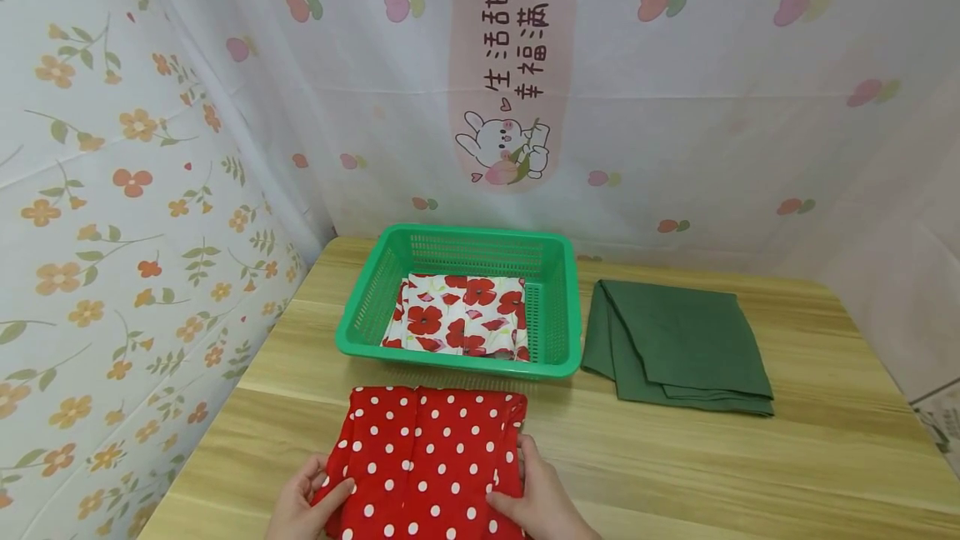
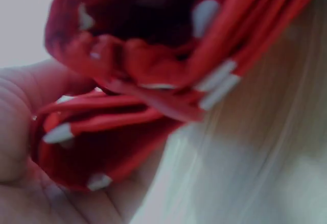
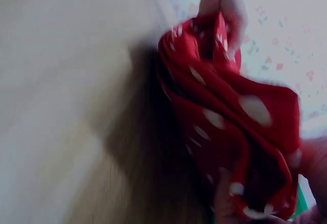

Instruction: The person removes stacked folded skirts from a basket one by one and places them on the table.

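Observation:
A folded red cloth with white polka dots (image 1: 431,457) is held at the front of the table, one hand at each side. My left hand (image 1: 311,500) pinches its left edge, thumb on top and fingers curled beneath. On the opposite edge, my right hand (image 1: 542,492) grips the cloth the same way, thumb over the upper face. In the left wrist view, several folded layers of the red cloth (image 2: 138,76) bulge open at the side. The right wrist view shows the cloth (image 3: 225,117) stretched between both hands over the wooden surface.
Just beyond the cloth stands a green plastic basket (image 1: 459,366) holding folded white fabric with red flowers (image 1: 457,315). A folded dark green cloth (image 1: 682,344) lies to its right on the wooden table (image 1: 750,473). Patterned curtains (image 1: 637,132) close off the back and left.

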A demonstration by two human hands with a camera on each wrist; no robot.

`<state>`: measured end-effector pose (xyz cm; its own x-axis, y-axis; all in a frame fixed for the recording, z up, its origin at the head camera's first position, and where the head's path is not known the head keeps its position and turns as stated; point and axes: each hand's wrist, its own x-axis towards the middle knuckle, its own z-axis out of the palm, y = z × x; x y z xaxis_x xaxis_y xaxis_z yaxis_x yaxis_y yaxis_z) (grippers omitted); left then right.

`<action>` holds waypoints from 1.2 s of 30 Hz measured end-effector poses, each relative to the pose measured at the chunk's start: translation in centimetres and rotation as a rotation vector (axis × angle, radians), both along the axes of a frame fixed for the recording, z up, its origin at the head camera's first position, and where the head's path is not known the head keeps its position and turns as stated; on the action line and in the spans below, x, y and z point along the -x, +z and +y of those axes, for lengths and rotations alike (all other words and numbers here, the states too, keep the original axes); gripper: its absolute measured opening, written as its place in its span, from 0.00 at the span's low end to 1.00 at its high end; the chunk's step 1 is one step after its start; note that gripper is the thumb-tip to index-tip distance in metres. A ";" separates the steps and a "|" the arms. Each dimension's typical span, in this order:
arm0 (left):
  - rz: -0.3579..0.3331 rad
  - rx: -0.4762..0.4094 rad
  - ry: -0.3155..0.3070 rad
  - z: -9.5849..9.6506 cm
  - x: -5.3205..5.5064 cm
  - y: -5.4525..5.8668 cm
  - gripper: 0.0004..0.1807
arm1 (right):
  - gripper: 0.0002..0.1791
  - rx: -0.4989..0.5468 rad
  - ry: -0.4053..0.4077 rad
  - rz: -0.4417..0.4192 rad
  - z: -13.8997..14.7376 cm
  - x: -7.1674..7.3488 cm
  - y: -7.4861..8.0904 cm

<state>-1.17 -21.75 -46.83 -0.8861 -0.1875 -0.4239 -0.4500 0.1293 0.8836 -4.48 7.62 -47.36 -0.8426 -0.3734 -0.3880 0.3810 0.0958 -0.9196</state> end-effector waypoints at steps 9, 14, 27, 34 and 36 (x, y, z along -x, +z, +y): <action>-0.112 0.292 -0.091 0.2 0.6 -0.2 0.27 | 0.42 -0.268 0.116 0.129 0.8 0.5 -0.2; -0.199 0.397 -0.113 0.2 1.0 -0.5 0.33 | 0.41 -0.377 0.150 0.181 1.0 0.7 -0.2; -0.059 0.599 -0.243 -0.8 2.2 3.3 0.40 | 0.37 -0.655 0.136 0.355 2.8 2.2 2.5; 0.340 0.604 -0.182 -0.7 4.3 6.8 0.26 | 0.24 -0.639 0.059 0.512 3.2 3.7 5.6; 0.408 0.577 -0.166 -0.4 5.2 7.4 0.24 | 0.21 -0.623 0.021 0.578 3.2 4.2 6.1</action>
